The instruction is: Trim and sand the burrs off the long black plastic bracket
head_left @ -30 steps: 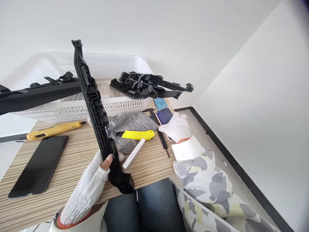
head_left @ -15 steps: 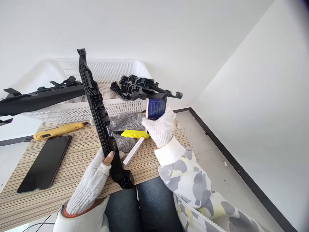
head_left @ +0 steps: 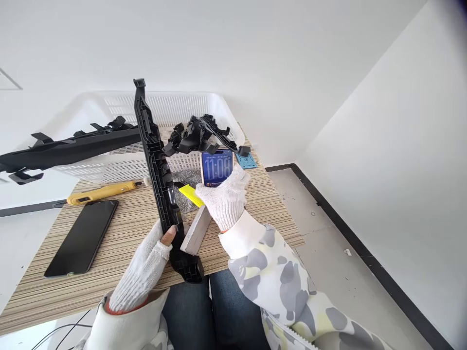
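Note:
My left hand [head_left: 151, 255], in a white knit glove with the thumb tip bare, grips the lower part of a long black plastic trim piece [head_left: 156, 167]. The piece stands slanted over the table, its ribbed side toward me. In its white glove, my right hand [head_left: 226, 197] is closed about the lower edge of a lit phone [head_left: 218, 167] by the basket; its fingertips are partly hidden. Below that hand lie a yellow-handled tool [head_left: 191, 195] with a dark tip and a pale rectangular block [head_left: 197, 231]. A grey cloth [head_left: 186, 177] shows behind them.
A white slatted basket [head_left: 226, 114] at the back carries more black plastic pieces [head_left: 199, 133], some jutting over its rim. On the left lie a yellow corded tool [head_left: 102, 192] and a dark phone [head_left: 82, 238]. A blue item [head_left: 246, 160] sits right of the basket.
My right hand and the lit phone have shifted left and the screen faces me more squarely. The yellow-handled tool and the block have turned. The blue item has come into view.

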### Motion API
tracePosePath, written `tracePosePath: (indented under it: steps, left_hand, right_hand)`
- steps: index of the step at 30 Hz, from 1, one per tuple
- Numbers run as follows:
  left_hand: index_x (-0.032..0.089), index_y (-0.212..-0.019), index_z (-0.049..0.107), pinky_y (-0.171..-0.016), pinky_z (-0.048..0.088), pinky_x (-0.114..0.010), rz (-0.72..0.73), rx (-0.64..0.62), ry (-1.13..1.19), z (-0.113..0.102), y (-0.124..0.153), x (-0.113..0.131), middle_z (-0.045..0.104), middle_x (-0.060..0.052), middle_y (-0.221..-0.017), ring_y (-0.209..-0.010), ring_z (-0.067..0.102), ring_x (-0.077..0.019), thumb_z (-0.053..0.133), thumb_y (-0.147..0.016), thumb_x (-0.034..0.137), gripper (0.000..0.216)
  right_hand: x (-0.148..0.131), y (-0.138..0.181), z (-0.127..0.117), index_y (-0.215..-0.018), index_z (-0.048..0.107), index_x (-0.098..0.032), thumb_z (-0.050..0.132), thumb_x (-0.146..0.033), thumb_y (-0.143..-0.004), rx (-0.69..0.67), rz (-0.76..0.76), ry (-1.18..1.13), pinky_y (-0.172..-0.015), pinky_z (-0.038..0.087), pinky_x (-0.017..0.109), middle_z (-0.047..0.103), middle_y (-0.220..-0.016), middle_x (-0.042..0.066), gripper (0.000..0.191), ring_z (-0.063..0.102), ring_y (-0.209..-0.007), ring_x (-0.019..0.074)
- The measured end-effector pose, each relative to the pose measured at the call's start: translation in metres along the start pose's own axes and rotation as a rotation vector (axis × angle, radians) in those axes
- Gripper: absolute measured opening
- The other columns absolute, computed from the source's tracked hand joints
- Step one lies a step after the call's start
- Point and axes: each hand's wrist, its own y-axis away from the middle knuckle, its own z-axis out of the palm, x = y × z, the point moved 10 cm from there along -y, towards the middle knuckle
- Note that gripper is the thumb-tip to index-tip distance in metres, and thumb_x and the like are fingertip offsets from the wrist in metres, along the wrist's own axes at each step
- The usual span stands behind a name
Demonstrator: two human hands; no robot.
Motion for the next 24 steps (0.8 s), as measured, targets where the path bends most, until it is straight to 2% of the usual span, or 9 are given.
tracePosePath:
  steps: [7, 11, 17, 20, 24]
  left_hand:
    - [0.022, -0.146, 0.065, -0.129, 0.034, -0.047, 0.034, 0.024, -0.046, -0.002, 0.004, 0.008, 0.069, -0.01, -0.147, -0.148, 0.051, -0.0389, 0.06, -0.09, 0.075, 0.077]
    - [0.022, -0.149, 0.062, -0.129, 0.033, -0.05, 0.028, 0.012, -0.024, 0.001, 0.005, 0.01, 0.067, -0.01, -0.15, -0.148, 0.051, -0.0385, 0.058, -0.092, 0.074, 0.078]
    - [0.021, -0.144, 0.066, -0.126, 0.038, -0.051, 0.043, 0.032, -0.07, -0.002, 0.001, 0.006, 0.07, -0.012, -0.145, -0.144, 0.055, -0.0416, 0.059, -0.089, 0.077, 0.08]
    - [0.02, -0.143, 0.066, -0.126, 0.038, -0.05, 0.06, 0.032, -0.085, -0.003, 0.0, 0.008, 0.071, -0.012, -0.144, -0.144, 0.054, -0.0408, 0.058, -0.09, 0.076, 0.078]
    - [0.019, -0.139, 0.069, -0.12, 0.045, -0.048, 0.058, 0.045, -0.091, -0.003, 0.003, 0.013, 0.074, -0.012, -0.136, -0.135, 0.061, -0.0397, 0.057, -0.09, 0.075, 0.074]
  right_hand:
    - [0.003, -0.016, -0.002, -0.142, 0.042, -0.017, 0.084, -0.036, -0.066, 0.046, -0.008, 0.028, -0.085, 0.06, 0.055, 0.05, -0.135, 0.021, 0.089, 0.071, -0.101, 0.037]
    - [0.001, -0.02, 0.004, -0.144, 0.041, -0.017, 0.083, -0.036, -0.069, 0.015, -0.027, 0.006, -0.087, 0.06, 0.054, 0.05, -0.137, 0.022, 0.088, 0.07, -0.106, 0.0368]
    - [0.0, -0.017, 0.009, -0.147, 0.04, -0.014, 0.082, -0.037, -0.072, -0.055, -0.025, 0.004, -0.089, 0.06, 0.055, 0.051, -0.138, 0.023, 0.089, 0.07, -0.107, 0.0381]
    - [0.0, -0.018, 0.003, -0.149, 0.039, -0.013, 0.082, -0.036, -0.073, -0.018, -0.049, 0.028, -0.089, 0.06, 0.054, 0.049, -0.141, 0.023, 0.09, 0.07, -0.108, 0.0374]
    - [0.003, -0.019, 0.001, -0.148, 0.04, -0.014, 0.083, -0.036, -0.073, -0.004, -0.061, 0.035, -0.087, 0.061, 0.055, 0.05, -0.139, 0.023, 0.09, 0.071, -0.105, 0.0376]
